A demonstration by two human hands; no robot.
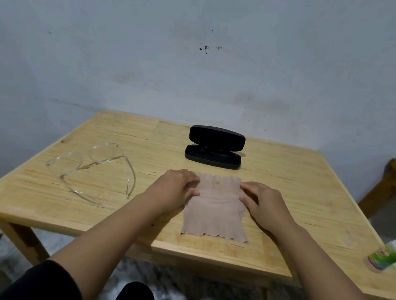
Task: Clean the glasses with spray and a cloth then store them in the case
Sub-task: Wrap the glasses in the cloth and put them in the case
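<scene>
While both hands pressed on it, the cloth (216,206) lay flat in the lower centre of the frame, on the near part of the table (299,186). It was a thin, pale pinkish-beige piece with fine ribbing and frilled edges at its far and near ends, and a faint yellowish stain showed near its far edge. Its near edge stopped just short of the table's front edge.

The left hand (175,189) rested on the cloth's left side, fingers curled down onto the fabric with the thumb tip on it; the right hand (263,204) mirrored it on the right side. Whether either hand pinched the fabric or only pressed it flat could not be told.

The glasses (91,167) sat at the left of the frame, well apart from the cloth. They were clear plastic with round lenses, their temples unfolded and pointing toward the near edge, nearly see-through against the wood.

The case (214,148) stood in the centre, just beyond the cloth: black, hard-shelled, oblong with rounded ends, its lid raised open toward the wall (203,51).

The spray (388,253) leaned at the lower right edge of the frame, on the table's right side: a small white bottle with a green and red label.
</scene>
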